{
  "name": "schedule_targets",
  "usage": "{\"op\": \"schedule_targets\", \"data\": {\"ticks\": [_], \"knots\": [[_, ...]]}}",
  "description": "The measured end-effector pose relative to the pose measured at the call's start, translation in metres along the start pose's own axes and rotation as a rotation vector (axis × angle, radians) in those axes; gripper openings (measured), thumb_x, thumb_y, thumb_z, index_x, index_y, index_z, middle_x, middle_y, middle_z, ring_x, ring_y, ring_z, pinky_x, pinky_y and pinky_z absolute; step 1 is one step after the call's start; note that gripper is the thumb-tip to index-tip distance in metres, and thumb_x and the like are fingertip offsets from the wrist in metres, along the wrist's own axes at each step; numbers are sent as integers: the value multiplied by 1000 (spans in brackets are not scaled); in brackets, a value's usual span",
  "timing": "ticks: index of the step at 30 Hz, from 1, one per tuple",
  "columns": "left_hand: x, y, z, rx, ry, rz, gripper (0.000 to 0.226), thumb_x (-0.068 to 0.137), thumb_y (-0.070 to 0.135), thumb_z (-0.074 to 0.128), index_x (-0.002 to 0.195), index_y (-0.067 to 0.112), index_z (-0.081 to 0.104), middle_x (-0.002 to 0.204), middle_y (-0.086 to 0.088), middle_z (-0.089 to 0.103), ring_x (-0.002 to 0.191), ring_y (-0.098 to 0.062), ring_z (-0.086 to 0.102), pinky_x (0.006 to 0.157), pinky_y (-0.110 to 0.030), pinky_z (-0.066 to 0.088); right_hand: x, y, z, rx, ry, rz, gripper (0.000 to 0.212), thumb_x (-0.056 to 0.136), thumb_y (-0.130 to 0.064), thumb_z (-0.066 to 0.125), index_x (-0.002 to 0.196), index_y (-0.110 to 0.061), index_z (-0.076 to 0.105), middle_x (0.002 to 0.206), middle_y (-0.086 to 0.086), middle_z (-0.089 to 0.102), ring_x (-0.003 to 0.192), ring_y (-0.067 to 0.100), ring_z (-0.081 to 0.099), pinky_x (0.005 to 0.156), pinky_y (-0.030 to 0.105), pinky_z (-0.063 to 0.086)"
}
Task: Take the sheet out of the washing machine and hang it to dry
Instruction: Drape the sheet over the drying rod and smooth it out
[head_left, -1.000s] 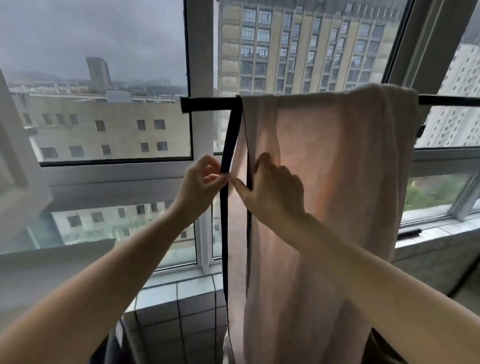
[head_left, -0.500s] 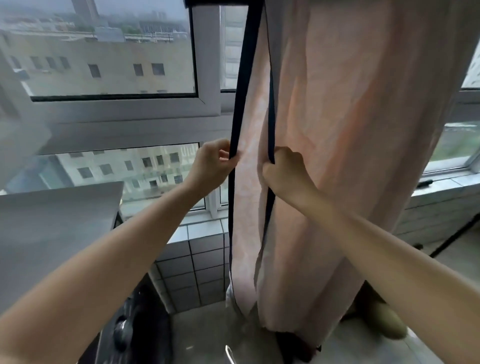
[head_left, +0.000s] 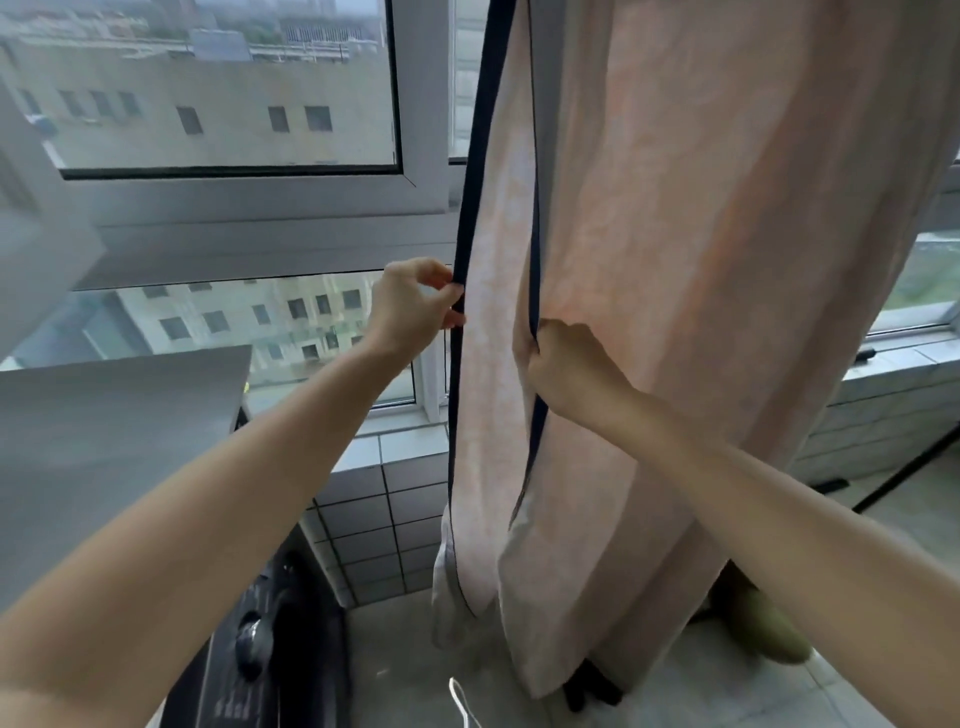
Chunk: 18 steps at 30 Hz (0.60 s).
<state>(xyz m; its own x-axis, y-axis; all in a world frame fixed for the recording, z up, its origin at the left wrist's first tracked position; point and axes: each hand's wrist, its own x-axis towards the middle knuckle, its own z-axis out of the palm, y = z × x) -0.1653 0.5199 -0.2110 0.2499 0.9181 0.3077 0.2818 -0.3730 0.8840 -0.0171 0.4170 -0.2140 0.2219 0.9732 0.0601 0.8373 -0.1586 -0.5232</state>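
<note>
head view: left hand (head_left: 410, 306) fingers pinch the sheet (head_left: 701, 260)'s outer dark-trimmed edge, right hand (head_left: 566, 364) fingers are clamped on the inner edge, hem hanging just above the floor (head_left: 395, 660).

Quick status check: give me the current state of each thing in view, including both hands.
Pale pink sheet with dark navy edging: hanging, draped in folds, lower end near the floor.
Left hand: pinching the outer navy edge.
Right hand: gripping the inner navy edge.
White-framed window: closed.
Dark washing machine: door not visible.
</note>
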Motion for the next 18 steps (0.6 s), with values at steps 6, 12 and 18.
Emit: {"op": "schedule_targets", "data": {"ticks": [6, 12, 18], "knots": [[-1, 26, 6, -130, 56, 140, 14, 88, 13, 67, 100, 5, 67, 92, -3, 68, 78, -10, 70, 74, -27, 59, 2, 16, 39, -109, -175, 50, 30, 101, -25, 30, 81, -11, 48, 82, 11, 57, 66, 26, 54, 56, 30, 41], [-24, 25, 19, -196, 43, 226, 5, 92, 10, 60, 90, 5, 59, 80, 0, 59, 65, -3, 56, 60, -30, 54, -7, 18, 37, -105, -135, -56, 35, 100, -37, 36, 71, -19, 45, 69, 3, 54, 60, 21, 54, 64, 34, 48], [-48, 15, 27, -292, 85, 260, 26, 96, 30, 48, 93, 5, 56, 79, -19, 56, 73, -25, 56, 70, -41, 49, -13, 11, 0, -45, 45, -104, 28, 88, -48, 55, 100, -23, 61, 91, -10, 65, 81, 12, 62, 79, 35, 54]]}}
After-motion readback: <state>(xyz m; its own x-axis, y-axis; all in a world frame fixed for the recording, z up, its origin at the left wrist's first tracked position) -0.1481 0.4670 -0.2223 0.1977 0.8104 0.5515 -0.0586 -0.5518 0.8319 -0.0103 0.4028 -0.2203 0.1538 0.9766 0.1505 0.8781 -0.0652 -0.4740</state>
